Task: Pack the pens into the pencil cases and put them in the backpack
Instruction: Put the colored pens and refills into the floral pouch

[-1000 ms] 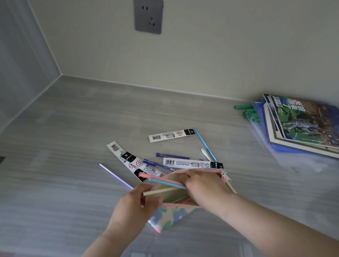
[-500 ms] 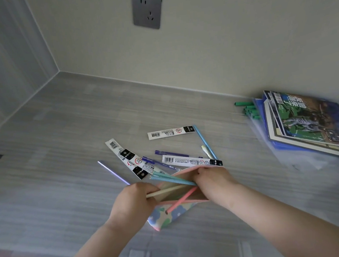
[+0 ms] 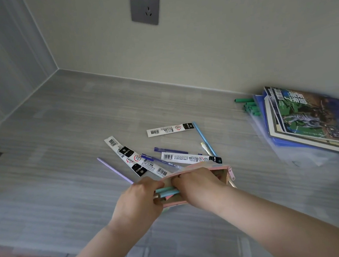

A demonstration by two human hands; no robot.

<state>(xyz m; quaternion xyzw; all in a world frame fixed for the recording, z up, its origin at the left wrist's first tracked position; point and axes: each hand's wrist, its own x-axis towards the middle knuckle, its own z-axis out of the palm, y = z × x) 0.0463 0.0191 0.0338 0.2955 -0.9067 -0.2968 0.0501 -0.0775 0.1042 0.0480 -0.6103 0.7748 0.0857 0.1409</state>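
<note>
Left hand [image 3: 137,199]: curled round the ends of the pens [image 3: 167,191].
Right hand [image 3: 199,184]: fingers hooked over the top edge of the pencil case [image 3: 222,167].
Pencil case: pink, mouth open, zip pull [image 3: 231,174] at its right end; on the gray surface [image 3: 63,136] between both hands.
Change: the pens fanned out before, one pink end poking down; now they lie bunched together.
Behind: purple pen [image 3: 115,170], blue pen [image 3: 204,137], refill packs [image 3: 169,129].
</note>
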